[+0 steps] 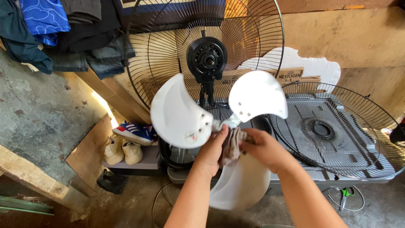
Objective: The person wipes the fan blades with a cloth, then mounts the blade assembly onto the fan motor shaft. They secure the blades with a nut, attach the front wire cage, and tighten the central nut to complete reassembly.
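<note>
A white three-bladed fan propeller (179,112) is held in front of me, one blade up left, one up right, one pointing down under my arms. My left hand (213,150) grips its hub from below. My right hand (259,147) presses a crumpled grey-brown rag (232,143) against the hub, between the two hands. Behind the blades stands the fan body with its black motor (206,57) inside the rear wire guard (156,50).
The front wire guard (333,135) lies flat on a grey plastic box (303,103) at right. Shoes (133,133) sit on a low shelf at left, clothes (63,33) hang above. Cardboard boxes (291,76) lean on the wall. Green-handled pliers (346,195) lie on the floor.
</note>
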